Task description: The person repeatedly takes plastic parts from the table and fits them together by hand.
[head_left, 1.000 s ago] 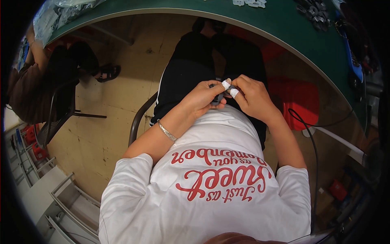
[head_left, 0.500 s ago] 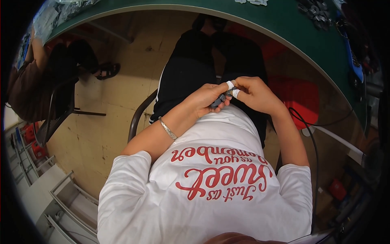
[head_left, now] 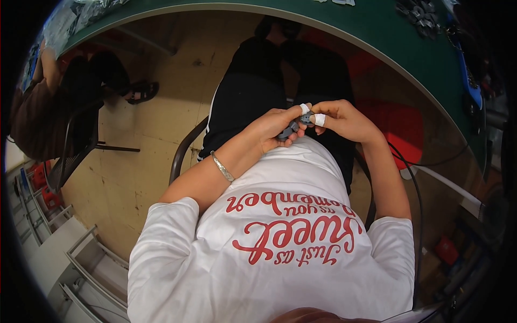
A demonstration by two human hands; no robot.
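Observation:
Over my lap, my left hand (head_left: 279,125) is closed around a small dark grey part (head_left: 288,131), which looks like moulded plastic. A round end of grey plastic (head_left: 307,118) shows between my two thumbs; whether it belongs to the same part I cannot tell. My right hand (head_left: 342,120) pinches at this round end with thumb and forefinger. White tape is wrapped on both thumbs. My palm and fingers hide the rest of what the left hand holds.
A green table (head_left: 371,32) curves across ahead of my knees. On its right lie a pile of dark grey parts (head_left: 420,17) and a blue tray (head_left: 469,81). Another person (head_left: 40,116) sits at the left beside clear plastic bags (head_left: 62,27). Under the table stands a red stool (head_left: 396,129).
My right hand has drawn slightly to the right and turned, and the round grey end between the thumbs now shows more. My left hand stays nearly where it was.

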